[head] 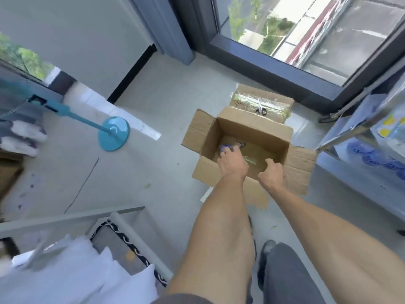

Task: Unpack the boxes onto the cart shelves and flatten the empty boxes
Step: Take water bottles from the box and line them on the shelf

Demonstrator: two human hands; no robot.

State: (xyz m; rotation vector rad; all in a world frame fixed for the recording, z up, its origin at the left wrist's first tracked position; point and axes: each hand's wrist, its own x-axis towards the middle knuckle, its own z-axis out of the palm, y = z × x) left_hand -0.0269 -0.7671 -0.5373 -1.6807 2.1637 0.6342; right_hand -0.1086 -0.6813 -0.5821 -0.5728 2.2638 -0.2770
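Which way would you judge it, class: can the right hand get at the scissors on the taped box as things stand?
Probably yes. The scissors lie uncovered on the taped box, just beyond the open box; the right hand, curled at its near edge, would only have to reach across it.

floor: pale tiles [153, 119] | left: blue round-based stand [113, 137], pole tilted up-left | top right: dark-framed glass door [306, 29], greenery and paving outside | bottom left: white fabric [72, 270] beside a grey rack bar [72, 218] | far left: white rolled items [22, 137], blurred
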